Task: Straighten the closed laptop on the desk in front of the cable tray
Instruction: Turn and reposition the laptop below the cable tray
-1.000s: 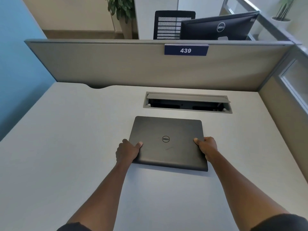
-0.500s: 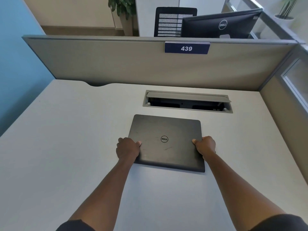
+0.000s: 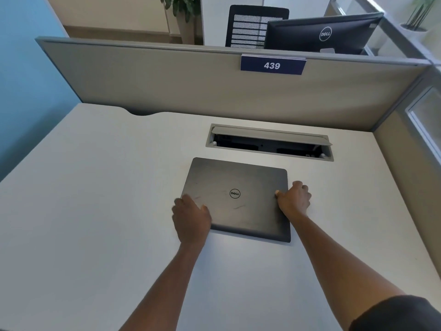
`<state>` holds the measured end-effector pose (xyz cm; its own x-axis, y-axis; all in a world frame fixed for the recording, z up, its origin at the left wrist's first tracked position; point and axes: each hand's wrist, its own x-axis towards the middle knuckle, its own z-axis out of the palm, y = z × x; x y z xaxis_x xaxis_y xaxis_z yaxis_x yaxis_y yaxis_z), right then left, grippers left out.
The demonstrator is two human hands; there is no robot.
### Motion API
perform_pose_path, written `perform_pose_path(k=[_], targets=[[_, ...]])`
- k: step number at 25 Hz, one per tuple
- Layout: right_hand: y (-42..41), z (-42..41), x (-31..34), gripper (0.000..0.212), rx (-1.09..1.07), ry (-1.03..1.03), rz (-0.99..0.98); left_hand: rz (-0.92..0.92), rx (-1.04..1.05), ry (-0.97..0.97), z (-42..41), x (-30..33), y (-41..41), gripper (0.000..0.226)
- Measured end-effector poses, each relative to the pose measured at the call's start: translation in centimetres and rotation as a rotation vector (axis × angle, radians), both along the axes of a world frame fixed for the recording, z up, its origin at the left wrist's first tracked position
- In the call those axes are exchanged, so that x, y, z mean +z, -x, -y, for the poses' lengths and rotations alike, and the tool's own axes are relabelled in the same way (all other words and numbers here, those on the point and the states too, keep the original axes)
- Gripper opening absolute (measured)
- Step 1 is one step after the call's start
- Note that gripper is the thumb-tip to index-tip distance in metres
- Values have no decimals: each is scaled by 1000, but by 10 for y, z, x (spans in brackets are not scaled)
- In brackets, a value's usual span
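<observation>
A closed dark grey laptop (image 3: 238, 187) with a round logo lies flat on the pale desk (image 3: 95, 199), just in front of the open cable tray (image 3: 269, 133). Its back edge runs nearly parallel to the tray. My left hand (image 3: 191, 218) grips the laptop's left edge near the front corner, thumb on the lid. My right hand (image 3: 294, 198) holds the right edge around its middle, thumb on top and fingers curled down the side.
A grey partition (image 3: 214, 87) with a blue "439" sign (image 3: 272, 65) stands behind the desk. A second partition (image 3: 410, 149) closes the right side. A monitor (image 3: 322, 34) and a chair (image 3: 253, 25) sit beyond. A blue wall (image 3: 28, 80) is on the left.
The laptop has turned slightly on the desk with both hands still on its sides. My head view has shifted and tilted a little.
</observation>
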<state>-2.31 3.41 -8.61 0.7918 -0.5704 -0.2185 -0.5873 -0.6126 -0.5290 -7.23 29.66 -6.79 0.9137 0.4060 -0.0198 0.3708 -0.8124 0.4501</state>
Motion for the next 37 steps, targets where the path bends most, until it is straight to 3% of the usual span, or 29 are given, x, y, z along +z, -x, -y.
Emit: perform_pose_path(k=[2,6,11,14,18,25,30,34,37], targets=[[-5,-6,7,50,116,85,86,-59,76,286,13,-2,18,19],[-27,-25,18,45,376,171,118,-356,311,736,24,-17,42,23],[-55,-46,22,49,598,228,29,-371,600,1345,29,-12,43,20],[-70,-57,19,50,696,214,-44,-292,722,1538,38,-7,38,19],[-88,-67,13,49,772,238,-96,-237,818,1578,57,-4,34,23],[-116,-73,6,45,841,323,-183,-322,866,1463,82,-6,24,47],[-124,-75,2,45,809,325,-202,-311,932,1332,87,-7,15,49],[-120,-66,5,41,727,243,-216,-281,861,1247,92,-3,22,47],[-107,-49,11,43,625,140,-214,-171,753,1301,87,0,28,48]])
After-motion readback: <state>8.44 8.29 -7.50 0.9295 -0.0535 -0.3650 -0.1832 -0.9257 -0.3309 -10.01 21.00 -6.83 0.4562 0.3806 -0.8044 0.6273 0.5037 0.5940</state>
